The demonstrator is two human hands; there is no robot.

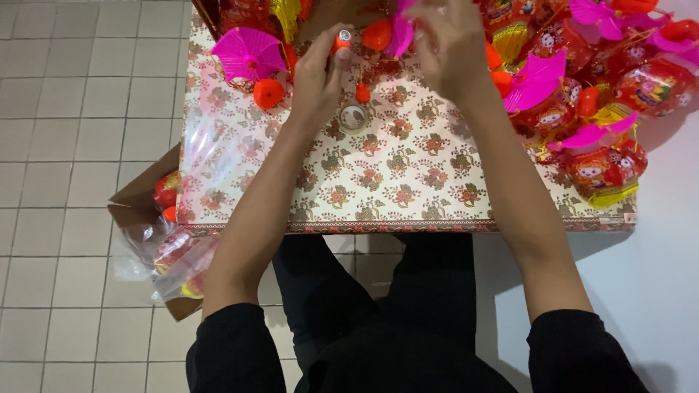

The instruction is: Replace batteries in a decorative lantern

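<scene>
My left hand [318, 73] pinches a small orange stick with a silver tip [342, 38] at the far side of the flower-patterned table [408, 182]. My right hand [444, 47] holds a pink folded fan piece [399, 33] next to an orange cap [376, 34]. A small orange bulb part [362, 92] hangs just below my hands. A roll of clear tape [353, 116] lies on the table under them.
A pink pleated fan [249, 52] and an orange cap [269, 93] lie at the far left. Several red and pink paper lanterns [604, 94] pile up at the right. A cardboard box [142, 204] with plastic bags [171, 258] stands on the tiled floor at the left.
</scene>
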